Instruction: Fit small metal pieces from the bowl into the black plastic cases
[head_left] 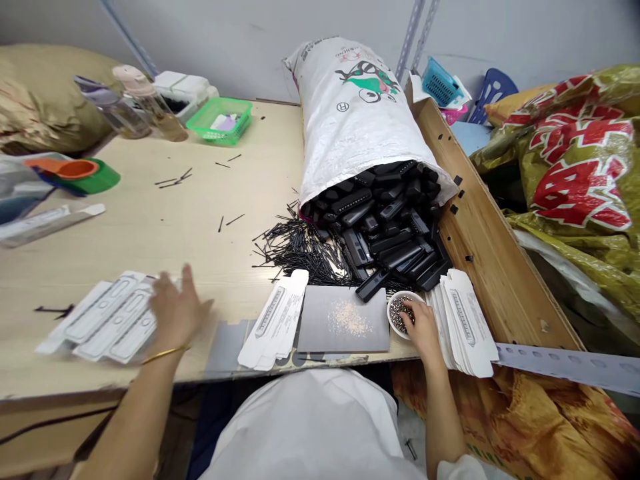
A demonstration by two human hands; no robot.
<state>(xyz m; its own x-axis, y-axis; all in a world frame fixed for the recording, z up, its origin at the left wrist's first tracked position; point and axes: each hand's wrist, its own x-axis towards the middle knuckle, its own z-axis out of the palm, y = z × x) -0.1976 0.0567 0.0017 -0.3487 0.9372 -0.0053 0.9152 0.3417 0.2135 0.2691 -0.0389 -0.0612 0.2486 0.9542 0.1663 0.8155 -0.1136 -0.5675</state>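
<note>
At the left, my left hand [177, 307], slightly smeared by motion, has its fingers spread beside a row of flat white printed boxes [115, 317]. My right hand [419, 323] dips its bent fingertips into a small white bowl [390, 319] of small shiny metal pieces [399, 312]. What lies between those fingertips is hidden. Between my hands, a grey board [315, 320] carries scattered small pale bits [350, 319]. Flanking the board are a stack of flat white cartons [273, 323] and another stack of cartons [460, 327].
A large white sack [360, 113] spills black plastic cases [395, 233] onto the table. Thin black sticks [305, 250] lie heaped beside it. A wooden board [490, 220] edges the right side. At the back left stand a green basket [220, 120] and two bottles [155, 107].
</note>
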